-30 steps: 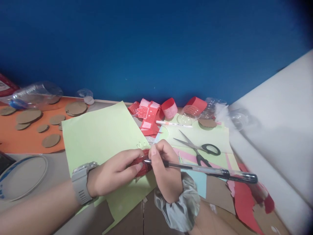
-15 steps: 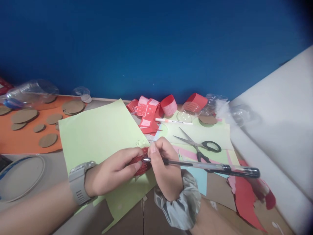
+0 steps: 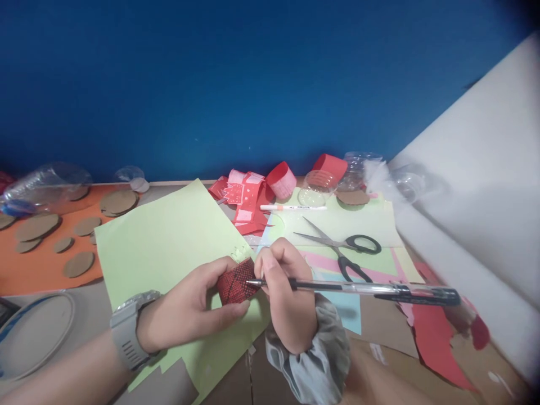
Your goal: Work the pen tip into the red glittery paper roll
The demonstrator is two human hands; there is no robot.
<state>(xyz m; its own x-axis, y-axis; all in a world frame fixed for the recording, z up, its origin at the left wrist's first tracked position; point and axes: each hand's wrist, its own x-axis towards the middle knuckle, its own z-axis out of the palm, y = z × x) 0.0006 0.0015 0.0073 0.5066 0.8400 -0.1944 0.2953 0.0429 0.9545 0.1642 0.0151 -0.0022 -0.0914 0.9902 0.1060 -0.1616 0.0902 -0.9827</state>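
Observation:
My left hand (image 3: 194, 301), with a grey watch at the wrist, is closed around a small red paper piece (image 3: 238, 281) covered in a black crisscross pattern. The piece looks curved, like a short band; its left side is hidden by my fingers. My right hand (image 3: 287, 287) grips a clear-barrelled black pen (image 3: 333, 287), its cap pushed onto the back end. The pen's tip rests at or just over the patterned surface, and I cannot tell if it touches. Under both hands lies a light green paper sheet (image 3: 169, 236).
Scissors (image 3: 337, 242) lie spread on coloured papers at right, near a white marker (image 3: 293, 208). Red paper rings (image 3: 282, 180) and clear plastic cups (image 3: 363, 169) line the blue wall. Cardboard discs (image 3: 37, 226) sit on orange paper at left. Red scraps (image 3: 436, 343) lie at lower right.
My left thumb has slid down and away from the fingers, and more of the patterned red piece shows, turned toward me. The pen tip stays close to it. The view has tilted slightly.

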